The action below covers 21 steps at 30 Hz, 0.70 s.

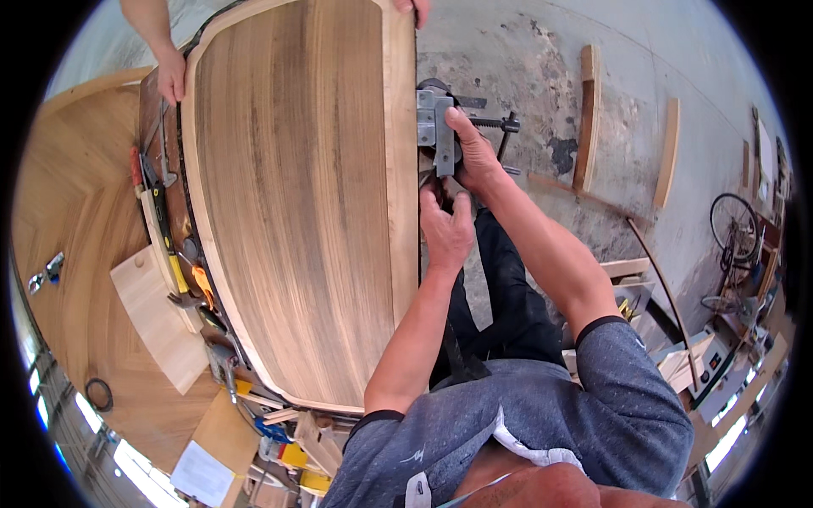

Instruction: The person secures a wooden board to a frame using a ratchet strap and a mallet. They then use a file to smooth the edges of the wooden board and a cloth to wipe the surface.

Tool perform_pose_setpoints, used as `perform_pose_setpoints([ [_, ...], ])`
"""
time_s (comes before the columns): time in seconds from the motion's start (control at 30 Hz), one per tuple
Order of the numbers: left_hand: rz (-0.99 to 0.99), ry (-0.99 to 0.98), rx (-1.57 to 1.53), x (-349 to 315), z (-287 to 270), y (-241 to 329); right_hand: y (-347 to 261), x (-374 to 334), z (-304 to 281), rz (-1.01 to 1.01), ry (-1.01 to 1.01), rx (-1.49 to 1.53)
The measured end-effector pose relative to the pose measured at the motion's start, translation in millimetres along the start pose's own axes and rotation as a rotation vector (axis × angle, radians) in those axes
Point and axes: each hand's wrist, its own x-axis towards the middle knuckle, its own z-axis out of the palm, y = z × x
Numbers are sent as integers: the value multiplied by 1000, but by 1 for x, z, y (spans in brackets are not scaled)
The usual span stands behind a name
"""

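Observation:
A large wooden panel (296, 195) with a pale border fills the middle of the head view. At its right edge sits a grey metal vise (443, 135) with a dark threaded screw and a crossbar handle. My right hand (476, 157) is wrapped round the vise's outer side, thumb on its top. Just below, my left hand (447, 227) is closed beside the panel's edge, its fingertips at the vise's underside. What those fingers hold, if anything, is hidden.
Another person's hand (172, 74) rests on the panel's far left edge; their other hand (413, 8) touches its far right corner. A hammer (179, 279) and other tools lie left of the panel. Timber pieces (588, 118) lie on the floor at right; a bicycle (733, 224) stands farther off.

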Motion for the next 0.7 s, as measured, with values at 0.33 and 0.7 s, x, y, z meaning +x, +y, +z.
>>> perform_pose_setpoints([
  [0.33,-595,-27,-447,24,19,4,-5,2,-9,119,184,-241],
  [0.7,-232,20,-64,19,7,-30,-1,-5,5,-43,123,-176],
])
